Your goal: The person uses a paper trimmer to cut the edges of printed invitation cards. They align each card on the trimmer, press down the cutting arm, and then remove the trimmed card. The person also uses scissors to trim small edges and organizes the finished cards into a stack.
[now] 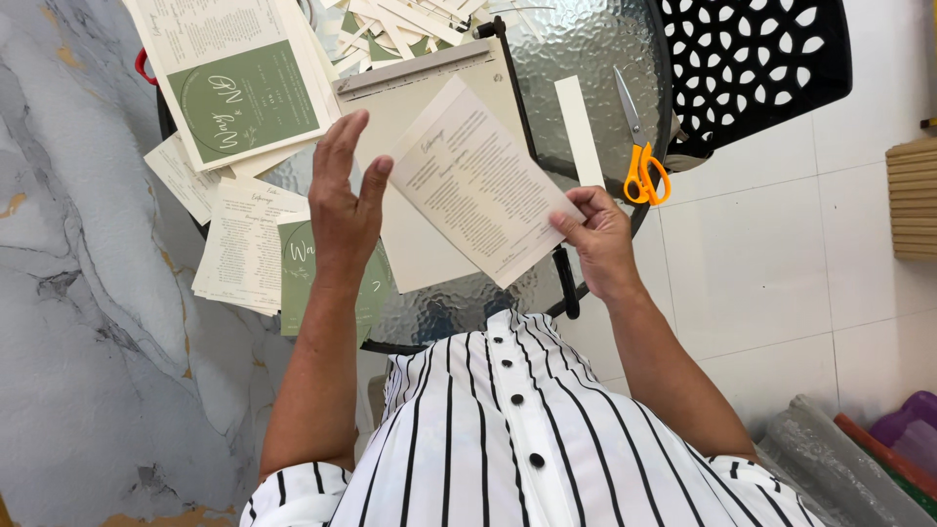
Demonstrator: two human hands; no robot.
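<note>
- The right hand (597, 239) pinches the lower corner of a printed card (483, 185), thumb on top, fingers curled under.
- The card tilts above the paper cutter (429, 83) on the glass table (586, 49).
- The left hand (344, 210) is raised, its fingers straight and a little spread, holding nothing, just beside the card's left edge.
- Farther off lie orange scissors (639, 161) and a green card (244, 98).
</note>
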